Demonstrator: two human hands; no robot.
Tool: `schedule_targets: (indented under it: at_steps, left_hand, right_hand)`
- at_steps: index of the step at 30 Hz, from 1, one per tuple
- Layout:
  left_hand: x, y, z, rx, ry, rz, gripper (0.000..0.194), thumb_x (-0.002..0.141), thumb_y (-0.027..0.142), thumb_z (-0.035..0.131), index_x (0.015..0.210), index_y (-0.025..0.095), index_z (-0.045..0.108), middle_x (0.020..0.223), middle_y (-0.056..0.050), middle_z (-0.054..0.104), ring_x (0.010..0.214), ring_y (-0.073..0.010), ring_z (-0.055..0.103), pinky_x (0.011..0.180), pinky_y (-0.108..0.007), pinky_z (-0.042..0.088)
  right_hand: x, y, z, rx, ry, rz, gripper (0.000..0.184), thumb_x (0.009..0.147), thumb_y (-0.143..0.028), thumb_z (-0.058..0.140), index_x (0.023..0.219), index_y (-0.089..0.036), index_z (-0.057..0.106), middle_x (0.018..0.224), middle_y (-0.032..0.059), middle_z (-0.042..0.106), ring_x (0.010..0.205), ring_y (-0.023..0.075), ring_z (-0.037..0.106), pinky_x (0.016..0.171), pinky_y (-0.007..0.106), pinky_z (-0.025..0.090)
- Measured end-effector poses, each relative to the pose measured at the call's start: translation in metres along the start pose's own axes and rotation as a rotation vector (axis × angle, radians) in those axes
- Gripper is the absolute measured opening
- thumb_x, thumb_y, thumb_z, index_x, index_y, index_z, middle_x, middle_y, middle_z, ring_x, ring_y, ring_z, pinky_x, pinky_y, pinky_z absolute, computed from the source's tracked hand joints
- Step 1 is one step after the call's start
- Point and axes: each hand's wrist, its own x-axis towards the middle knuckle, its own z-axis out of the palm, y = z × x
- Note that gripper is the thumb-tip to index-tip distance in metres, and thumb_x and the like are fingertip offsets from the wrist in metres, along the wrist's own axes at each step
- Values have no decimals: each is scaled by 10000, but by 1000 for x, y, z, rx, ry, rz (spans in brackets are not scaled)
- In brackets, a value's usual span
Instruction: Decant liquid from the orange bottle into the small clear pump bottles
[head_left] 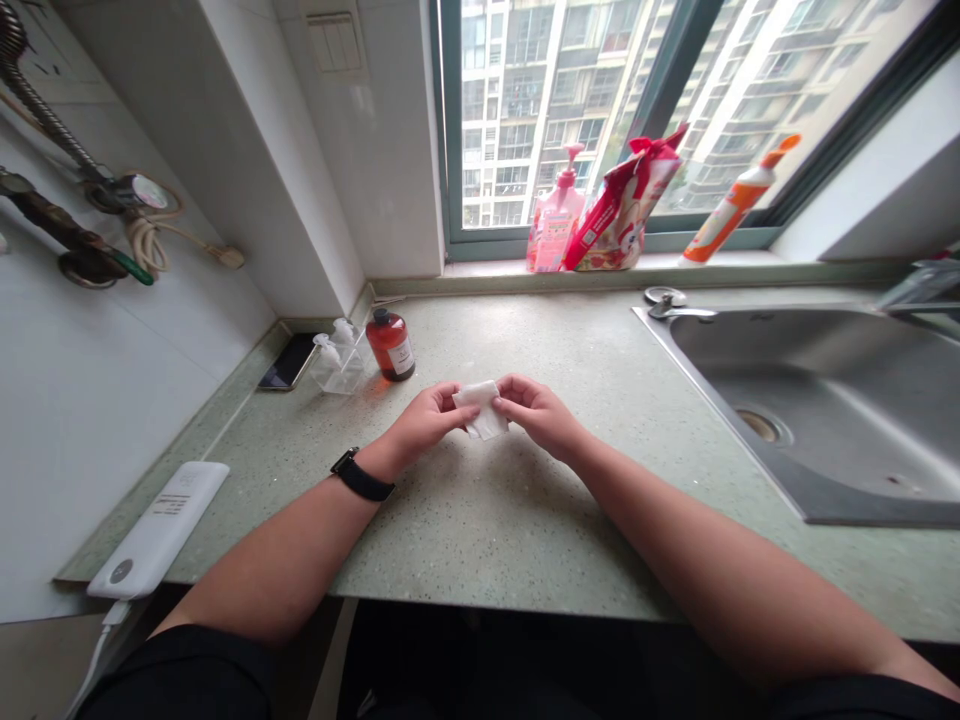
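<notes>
A small white pad or folded wipe [481, 410] is held between both hands just above the speckled green countertop [525, 520]. My left hand [427, 418], with a black watch at the wrist, pinches its left edge with closed fingers. My right hand [536, 410] pinches its right edge the same way. A brown bottle with a black cap [391, 345] stands a little behind the left hand, next to a clear plastic box [337, 358] holding small white items.
A steel sink [825, 410] fills the right side. On the window sill stand a pink pump bottle [556, 215], a red pouch [622, 205] and an orange-capped bottle [739, 200]. A phone [289, 362] lies by the left wall. A white power bank [161, 528] rests at the counter's front left.
</notes>
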Motion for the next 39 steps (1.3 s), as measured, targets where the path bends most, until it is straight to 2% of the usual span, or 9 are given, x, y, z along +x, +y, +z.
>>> schedule_targets:
  at_steps: [4,10,14,18,21,25,30,35,39]
  left_hand:
    - [0,4,0,0,41,59,443,837,568,875,980,191,691,898,-50,750,827,-209,725,766,-336,585]
    - [-4,11,3,-46,-46,47,457,828,534,894,1072,202,695,976,-50,753,898,-207,708,824,-322,550]
    - [-5,12,4,-75,6,77,393,846,494,874,1017,186,700,881,-13,697,813,-160,643,772,-280,496]
    - [-5,11,3,-117,31,129,192,858,349,797,899,179,718,846,-6,669,788,-136,599,750,-257,466]
    - [-5,12,3,-76,67,147,97,845,278,726,879,187,728,848,-8,676,795,-146,596,760,-269,476]
    - [-7,15,0,82,75,185,111,859,250,655,870,183,744,870,-25,704,863,-181,627,850,-319,512]
    - [-7,12,-1,150,110,210,194,933,369,661,936,179,704,900,-31,692,885,-192,640,856,-323,520]
    - [-2,2,-2,218,174,146,413,923,548,748,1108,195,643,882,-10,673,815,-174,641,747,-277,496]
    - [-2,2,-2,382,125,130,426,984,588,654,934,170,715,844,-28,701,776,-174,626,722,-282,474]
  right_hand:
    - [1,-1,0,65,37,-6,431,805,-589,856,943,-242,641,869,9,716,774,177,644,702,322,524]
    - [0,-1,1,117,15,-15,403,801,-546,877,937,-249,641,874,6,718,793,179,645,718,329,536]
    - [-2,-1,3,132,14,-72,304,825,-471,862,925,-244,686,817,-4,698,761,168,628,712,323,523]
    - [-4,-2,3,188,8,-72,128,825,-336,817,886,-249,745,841,-5,708,777,157,625,756,322,515]
    - [-4,-3,2,188,9,-38,52,813,-284,773,849,-248,764,827,-6,703,790,157,622,784,322,504]
    - [-4,-3,1,121,33,-77,132,858,-364,748,848,-233,758,823,3,701,791,159,611,770,316,490]
    - [-4,1,4,-108,78,-140,278,854,-481,819,862,-225,710,823,10,705,772,167,641,732,322,518]
    - [-4,4,8,-318,109,-266,199,903,-426,764,891,-237,703,887,28,732,846,188,697,836,368,580]
    - [-6,5,9,-380,78,-280,162,892,-367,756,925,-246,653,881,17,723,804,176,688,781,345,570]
